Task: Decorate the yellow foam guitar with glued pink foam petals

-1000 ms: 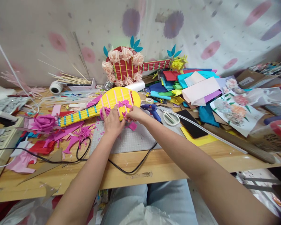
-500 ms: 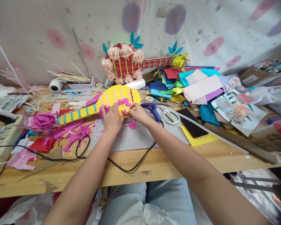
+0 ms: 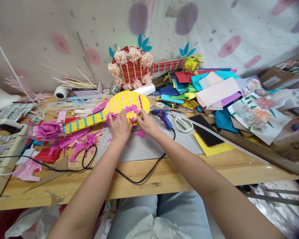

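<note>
A yellow craft guitar (image 3: 117, 99) with pink stripes lies on the grey cutting mat (image 3: 132, 152), its blue-banded neck pointing left. My left hand (image 3: 121, 127) grips the lower edge of the body, fingers over its face beside a magenta paper flower (image 3: 108, 120). My right hand (image 3: 147, 123) is closed in a pinch at the body's lower right, at a magenta paper petal (image 3: 132, 119); its fingertips partly hide what they hold. More magenta petals (image 3: 131, 108) sit on the body just above both hands. A loose magenta piece (image 3: 141, 133) lies on the mat below.
A blue glue gun (image 3: 163, 117) lies right of my hands, its black cord (image 3: 139, 182) looping across the table front. Scissors (image 3: 183, 124) and a black phone (image 3: 206, 131) are farther right. A red flower-trimmed guitar (image 3: 133, 71) stands behind. Magenta scraps (image 3: 77, 146) lie left.
My right hand's fingers have shifted slightly at the body's lower right. My left hand and the yellow guitar stay almost in place; the view has moved a little.
</note>
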A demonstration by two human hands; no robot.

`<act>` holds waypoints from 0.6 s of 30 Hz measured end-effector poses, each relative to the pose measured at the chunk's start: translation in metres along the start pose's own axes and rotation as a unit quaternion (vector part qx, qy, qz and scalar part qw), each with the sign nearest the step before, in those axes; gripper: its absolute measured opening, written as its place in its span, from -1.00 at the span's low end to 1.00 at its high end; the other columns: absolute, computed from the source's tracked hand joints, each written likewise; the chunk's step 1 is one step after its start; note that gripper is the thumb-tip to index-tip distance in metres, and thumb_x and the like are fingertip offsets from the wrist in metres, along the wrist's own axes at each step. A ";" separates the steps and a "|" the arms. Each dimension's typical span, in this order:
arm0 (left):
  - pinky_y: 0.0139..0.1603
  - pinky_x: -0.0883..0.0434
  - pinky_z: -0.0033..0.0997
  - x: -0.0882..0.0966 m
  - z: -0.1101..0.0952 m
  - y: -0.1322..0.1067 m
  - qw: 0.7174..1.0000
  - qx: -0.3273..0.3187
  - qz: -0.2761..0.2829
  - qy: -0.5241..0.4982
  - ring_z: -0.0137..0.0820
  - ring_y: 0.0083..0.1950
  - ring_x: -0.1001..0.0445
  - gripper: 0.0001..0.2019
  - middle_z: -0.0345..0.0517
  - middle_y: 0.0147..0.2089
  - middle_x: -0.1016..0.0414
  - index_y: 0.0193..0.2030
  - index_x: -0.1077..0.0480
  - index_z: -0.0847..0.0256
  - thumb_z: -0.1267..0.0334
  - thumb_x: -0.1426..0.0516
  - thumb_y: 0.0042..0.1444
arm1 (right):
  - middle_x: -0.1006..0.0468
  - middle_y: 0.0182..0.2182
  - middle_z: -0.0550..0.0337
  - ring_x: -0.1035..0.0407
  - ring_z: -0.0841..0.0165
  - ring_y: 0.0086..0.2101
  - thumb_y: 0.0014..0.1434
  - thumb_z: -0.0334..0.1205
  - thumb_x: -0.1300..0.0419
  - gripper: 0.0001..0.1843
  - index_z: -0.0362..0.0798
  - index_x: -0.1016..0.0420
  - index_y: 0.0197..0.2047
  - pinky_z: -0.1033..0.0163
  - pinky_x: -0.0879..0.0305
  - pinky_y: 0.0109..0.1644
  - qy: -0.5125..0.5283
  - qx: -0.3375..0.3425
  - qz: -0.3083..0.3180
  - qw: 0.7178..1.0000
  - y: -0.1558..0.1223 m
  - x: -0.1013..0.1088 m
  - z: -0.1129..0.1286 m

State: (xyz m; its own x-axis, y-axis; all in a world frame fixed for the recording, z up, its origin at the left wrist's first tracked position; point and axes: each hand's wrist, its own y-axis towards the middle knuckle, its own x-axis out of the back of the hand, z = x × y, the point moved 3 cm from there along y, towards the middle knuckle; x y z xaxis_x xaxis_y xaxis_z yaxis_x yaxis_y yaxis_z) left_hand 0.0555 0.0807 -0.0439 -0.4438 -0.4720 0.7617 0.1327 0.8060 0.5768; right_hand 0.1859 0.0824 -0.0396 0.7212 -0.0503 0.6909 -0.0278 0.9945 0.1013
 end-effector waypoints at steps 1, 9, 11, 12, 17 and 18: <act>0.36 0.22 0.10 0.000 0.000 0.000 1.000 0.000 0.004 0.002 -0.14 -0.01 -0.46 -0.49 0.10 -0.04 -0.47 0.14 -0.18 0.31 0.28 -0.07 0.00 | -0.56 -0.29 0.24 -0.43 0.38 -0.29 0.23 -0.20 0.08 -0.85 0.03 -0.23 -0.16 0.36 -0.19 -0.26 -0.026 0.013 -0.002 1.000 -0.001 0.001 0.001; 0.36 0.20 0.05 -0.001 0.000 0.000 1.000 0.003 0.009 0.024 -0.18 0.01 -0.45 -0.53 0.05 -0.02 -0.47 0.14 -0.18 0.25 0.28 -0.02 0.05 | -0.57 -0.24 0.15 -0.44 0.30 -0.28 0.31 -0.11 0.22 -0.66 0.00 -0.23 0.01 0.29 -0.15 -0.29 -0.145 0.093 0.018 0.985 -0.007 0.002 0.005; 0.36 0.18 0.03 -0.001 0.000 0.000 0.999 0.006 0.009 0.031 -0.19 0.00 -0.45 -0.54 0.06 -0.04 -0.48 0.13 -0.19 0.27 0.28 -0.02 0.06 | -0.57 -0.21 0.14 -0.44 0.29 -0.28 0.31 -0.10 0.23 -0.65 -0.01 -0.23 0.01 0.28 -0.14 -0.29 -0.158 0.103 0.021 0.982 -0.008 0.001 0.005; 0.36 0.18 0.02 -0.002 0.000 0.000 0.999 0.008 0.008 0.033 -0.19 0.00 -0.45 -0.54 0.06 -0.05 -0.48 0.13 -0.19 0.28 0.28 -0.02 0.06 | -0.57 -0.19 0.13 -0.44 0.29 -0.28 0.31 -0.10 0.23 -0.65 -0.01 -0.24 0.01 0.28 -0.14 -0.29 -0.164 0.110 0.021 0.980 -0.009 0.001 0.005; 0.36 0.18 0.00 -0.001 0.000 -0.002 1.000 0.009 0.007 0.023 -0.20 0.04 -0.42 -0.53 0.07 -0.03 -0.46 0.14 -0.18 0.29 0.29 -0.02 0.05 | -0.56 -0.16 0.12 -0.44 0.29 -0.27 0.31 -0.11 0.21 -0.64 -0.03 -0.26 0.00 0.28 -0.15 -0.28 -0.169 0.133 0.011 0.977 -0.010 0.001 0.005; 0.36 0.18 0.00 0.000 0.000 -0.002 1.000 0.010 0.007 0.021 -0.20 0.05 -0.41 -0.53 0.08 -0.01 -0.45 0.13 -0.18 0.30 0.29 -0.02 0.04 | -0.56 -0.17 0.12 -0.44 0.29 -0.28 0.31 -0.11 0.21 -0.65 -0.03 -0.26 0.00 0.27 -0.16 -0.28 -0.162 0.131 0.009 0.978 -0.010 0.001 0.004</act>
State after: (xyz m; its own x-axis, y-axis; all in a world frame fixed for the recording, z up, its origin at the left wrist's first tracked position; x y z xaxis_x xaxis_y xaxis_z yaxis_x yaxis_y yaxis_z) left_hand 0.0552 0.0789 -0.0450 -0.4042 -0.4756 0.7813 0.1212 0.8188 0.5612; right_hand 0.1840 0.0724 -0.0374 0.4630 -0.1012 0.8806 -0.2461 0.9397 0.2374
